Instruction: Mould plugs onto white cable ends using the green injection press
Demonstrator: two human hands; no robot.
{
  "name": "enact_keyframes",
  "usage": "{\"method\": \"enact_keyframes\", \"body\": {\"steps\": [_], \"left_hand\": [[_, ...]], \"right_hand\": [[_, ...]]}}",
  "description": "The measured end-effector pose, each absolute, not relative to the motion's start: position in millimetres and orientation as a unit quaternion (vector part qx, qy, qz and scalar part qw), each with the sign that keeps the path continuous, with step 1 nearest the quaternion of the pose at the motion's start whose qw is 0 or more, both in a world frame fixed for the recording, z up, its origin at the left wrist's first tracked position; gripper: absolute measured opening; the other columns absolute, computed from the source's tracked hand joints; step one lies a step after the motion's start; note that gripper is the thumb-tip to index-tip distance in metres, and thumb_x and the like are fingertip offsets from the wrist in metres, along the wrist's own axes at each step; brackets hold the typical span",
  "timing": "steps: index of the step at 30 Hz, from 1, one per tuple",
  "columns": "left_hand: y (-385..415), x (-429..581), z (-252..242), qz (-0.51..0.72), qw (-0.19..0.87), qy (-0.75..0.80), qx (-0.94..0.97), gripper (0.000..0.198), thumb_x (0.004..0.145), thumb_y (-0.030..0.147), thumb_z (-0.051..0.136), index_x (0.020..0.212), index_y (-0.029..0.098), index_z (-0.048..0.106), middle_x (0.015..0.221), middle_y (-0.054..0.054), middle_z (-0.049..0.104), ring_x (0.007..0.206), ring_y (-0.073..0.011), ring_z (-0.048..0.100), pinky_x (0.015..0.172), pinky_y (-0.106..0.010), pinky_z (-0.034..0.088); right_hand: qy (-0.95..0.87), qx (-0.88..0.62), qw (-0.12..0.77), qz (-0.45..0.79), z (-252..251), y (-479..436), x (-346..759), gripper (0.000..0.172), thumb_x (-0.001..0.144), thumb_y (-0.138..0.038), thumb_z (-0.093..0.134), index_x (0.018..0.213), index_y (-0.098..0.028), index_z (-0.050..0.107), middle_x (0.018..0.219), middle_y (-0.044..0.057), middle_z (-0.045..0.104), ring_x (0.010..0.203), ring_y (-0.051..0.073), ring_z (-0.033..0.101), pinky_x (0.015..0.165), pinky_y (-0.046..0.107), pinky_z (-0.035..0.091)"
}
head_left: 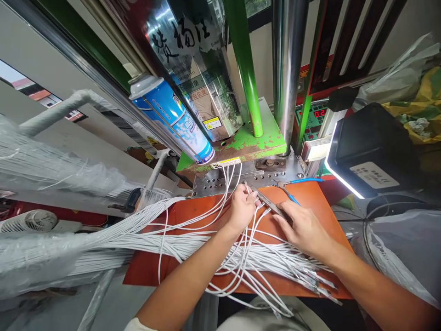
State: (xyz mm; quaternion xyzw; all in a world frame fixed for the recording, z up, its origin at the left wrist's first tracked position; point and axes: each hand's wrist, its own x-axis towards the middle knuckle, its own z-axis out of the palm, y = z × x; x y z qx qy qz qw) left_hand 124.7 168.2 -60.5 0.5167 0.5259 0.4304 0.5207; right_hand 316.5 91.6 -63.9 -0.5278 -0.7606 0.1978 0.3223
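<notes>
In front of the press, a narrow metal bar (270, 205) with white cable ends set along it spans the space between my two hands. My left hand (244, 207) pinches a white cable (247, 187) at the bar's left end. At the other end, the fingers and thumb of my right hand (303, 225) close round the bar. Several cables hang down from the bar toward me. Below both hands lies a large bundle of white cables (268, 259), its metal-tipped ends pointing right, on an orange-brown board (317, 202).
The press's green plate (268, 133) hangs over a drilled steel bed (213, 184). A blue-white spray can (175, 122) stands at its left. A blue-handled tool (292, 184) lies by the bed. A lit black lamp (372, 147) is at right; plastic-wrapped cables (41, 253) at left.
</notes>
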Motion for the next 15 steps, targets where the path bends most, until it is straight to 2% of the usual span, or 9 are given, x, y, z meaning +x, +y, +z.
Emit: {"method": "enact_keyframes", "body": {"steps": [6,11,15], "left_hand": [[170.4,120.2,-52.5,0.418,0.541,0.532,0.499,0.04,0.091,0.051,0.071,0.097,0.023,0.043,0.068,0.002,0.067,0.039,-0.0093,0.053,0.038,-0.018,0.037],[165.7,94.9,-32.3,0.335,0.633,0.487,0.5,0.056,0.075,0.049,0.086,0.095,0.021,0.042,0.077,-0.007,0.076,0.051,-0.0141,0.067,0.051,-0.026,0.055],[165.0,95.2,-35.0,0.322,0.617,0.502,0.514,0.051,0.076,0.047,0.082,0.092,0.022,0.04,0.066,-0.002,0.071,0.045,-0.014,0.062,0.045,-0.025,0.051]], "right_hand": [[-0.754,-0.542,0.329,0.17,-64.8,92.3,315.8,0.023,0.109,-0.037,0.049,0.103,-0.019,0.062,0.088,0.005,0.065,0.076,0.021,0.061,0.07,0.034,0.041],[-0.749,-0.552,0.324,0.17,-62.9,91.5,313.5,0.021,0.109,-0.034,0.048,0.099,-0.019,0.06,0.09,0.006,0.065,0.079,0.021,0.062,0.072,0.034,0.042],[-0.772,-0.535,0.301,0.163,-59.0,91.4,314.5,0.021,0.109,-0.031,0.046,0.094,-0.02,0.057,0.088,0.005,0.062,0.077,0.021,0.059,0.071,0.033,0.04]]}}
